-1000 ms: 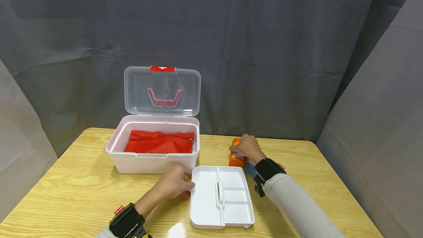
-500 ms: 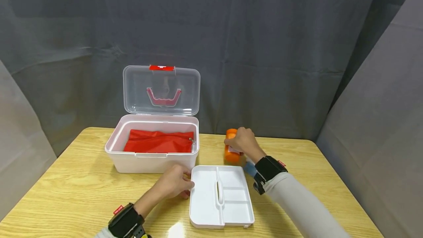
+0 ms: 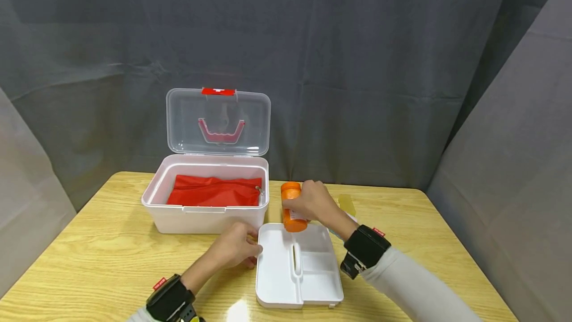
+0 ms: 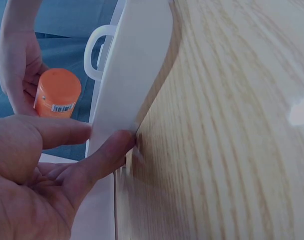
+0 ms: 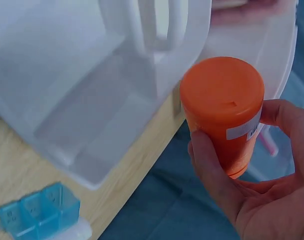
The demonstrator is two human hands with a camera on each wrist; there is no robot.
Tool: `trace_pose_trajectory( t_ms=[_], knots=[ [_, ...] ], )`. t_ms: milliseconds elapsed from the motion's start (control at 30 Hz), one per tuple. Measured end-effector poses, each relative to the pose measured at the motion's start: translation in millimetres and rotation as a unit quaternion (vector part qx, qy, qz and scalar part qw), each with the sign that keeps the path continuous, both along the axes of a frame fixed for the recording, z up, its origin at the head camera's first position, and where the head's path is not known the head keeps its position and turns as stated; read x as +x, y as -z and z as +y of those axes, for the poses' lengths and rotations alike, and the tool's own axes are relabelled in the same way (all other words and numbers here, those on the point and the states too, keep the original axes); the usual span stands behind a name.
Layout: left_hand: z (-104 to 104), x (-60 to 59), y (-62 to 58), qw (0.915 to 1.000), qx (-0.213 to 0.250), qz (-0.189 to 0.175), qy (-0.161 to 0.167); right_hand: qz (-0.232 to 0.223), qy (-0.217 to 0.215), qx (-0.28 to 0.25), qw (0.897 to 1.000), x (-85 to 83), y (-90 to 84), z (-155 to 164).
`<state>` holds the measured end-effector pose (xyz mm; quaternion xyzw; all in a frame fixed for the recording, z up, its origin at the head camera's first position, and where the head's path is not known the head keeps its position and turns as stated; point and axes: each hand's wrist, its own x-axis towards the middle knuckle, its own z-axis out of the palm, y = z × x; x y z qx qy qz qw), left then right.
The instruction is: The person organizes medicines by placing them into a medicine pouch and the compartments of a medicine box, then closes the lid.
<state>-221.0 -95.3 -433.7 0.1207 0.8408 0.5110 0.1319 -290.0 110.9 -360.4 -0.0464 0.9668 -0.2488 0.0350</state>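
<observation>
Wooden table (image 3: pixel 111 257) across lower half of head view, grey curtain behind. White storage box (image 3: pixel 196 217) at centre left, clear lid (image 3: pixel 218 122) standing open and upright, red latch at top edge, red handle visible through it. Red zippered pouch (image 3: pixel 215 192) lying flat inside box. White divided tray (image 3: pixel 298 267) at lower centre, just in front of box's right corner, central handle slot, compartments to right of it.

Left hand (image 3: pixel 236 248) at lower centre, resting on table against tray's left edge; in left wrist view thumb and forefinger (image 4: pixel 99 155) pressed on tray rim, fingers nearly straight, not curled round it.

Right hand (image 3: pixel 313 201) at centre, fingers and thumb wrapped round orange bottle (image 3: pixel 291 206). Bottle upright, lifted clear of table, above tray's far edge, just right of box. White label on side; flat orange cap seen end-on in right wrist view (image 5: pixel 222 107).

Blue pill organiser (image 5: pixel 38 211) at lower left of right wrist view, on table beside tray. Small yellowish item (image 3: pixel 346 204) on table right of hand, too blurred to identify.
</observation>
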Motion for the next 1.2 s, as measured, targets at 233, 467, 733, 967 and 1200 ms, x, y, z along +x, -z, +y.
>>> trace_pose_trajectory(
  t_ms=[233, 467, 733, 967, 1200],
  knots=[
    [0.4, -0.6, -0.1, 1.0000, 0.005, 0.002, 0.003, -0.024, -0.042, -0.017, 0.999, 24.7, 1.9, -12.6],
    [0.7, -2.1, 0.5, 0.9999, 0.012, -0.011, -0.001, -0.053, -0.081, -0.005, 0.995, 43.0, 8.4, -19.1],
    [1.1, -3.6, 0.4, 0.9998, 0.008, -0.016, -0.003, -0.058, -0.127, 0.006, 0.990, 51.5, 14.6, -23.4],
    [1.2, -3.8, -0.3, 0.9998, 0.009, -0.020, -0.003, -0.049, -0.153, 0.007, 0.987, 56.1, 19.1, -26.4],
    [1.3, -3.3, -0.7, 0.9997, 0.012, -0.021, -0.004, -0.057, -0.141, 0.021, 0.988, 58.2, 22.4, -27.9]
  ],
)
